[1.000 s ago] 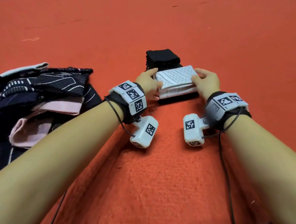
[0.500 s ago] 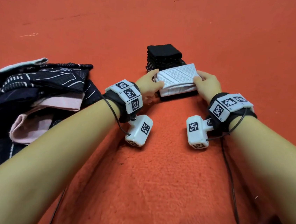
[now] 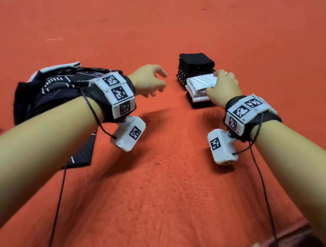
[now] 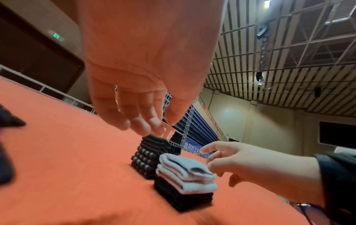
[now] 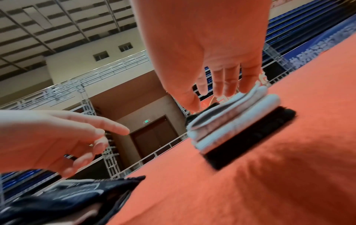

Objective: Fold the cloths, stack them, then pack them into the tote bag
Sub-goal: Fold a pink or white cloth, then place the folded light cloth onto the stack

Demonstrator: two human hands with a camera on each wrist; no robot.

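Two hands over red cloth cover. Head view: left hand [image 3: 149, 80] in air, fingers loose, holds nothing. Right hand [image 3: 223, 87] rests flat fingers on white folded cloth [image 3: 199, 85], top of small stack. Tall black stack [image 3: 196, 66] just behind. Dark pile [image 3: 61, 84] lies at left.

Left wrist view: white folded cloth [image 4: 187, 175] sits on black cloth [image 4: 185, 199].

Right wrist view: fingers [image 5: 225, 82] straight, touch top of white cloth.

We are looking across an orange carpeted floor [image 3: 152, 182] toward a white metal railing [image 5: 108, 71], blue tiered seating [image 4: 196, 121], a brown door [image 5: 154, 135] and a slatted ceiling [image 4: 289, 45].
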